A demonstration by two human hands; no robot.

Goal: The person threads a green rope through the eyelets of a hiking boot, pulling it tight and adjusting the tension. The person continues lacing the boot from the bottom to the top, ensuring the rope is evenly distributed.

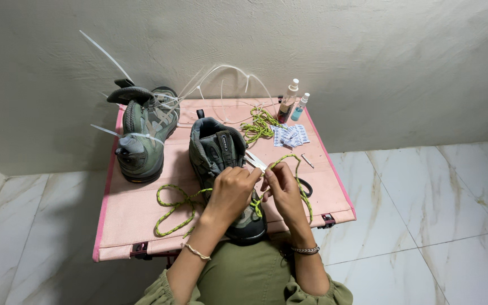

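A grey-green hiking boot (217, 151) stands on the pink folding table (142, 209) with its toe toward me. A yellow-green patterned lace (176, 210) runs through it and trails off to the left and right. My left hand (230, 191) rests over the boot's front and pinches the lace. My right hand (282, 189) pinches the same lace just beside it, where the cord loops up and to the right. Both wrists wear bracelets.
A second boot (142, 135) with white zip ties (108, 55) through it stands at the table's left back. A bundled spare lace (259, 125), two small spray bottles (289, 101), white sachets (290, 135) and scissors (305, 187) lie to the right. Wall behind, marble floor around.
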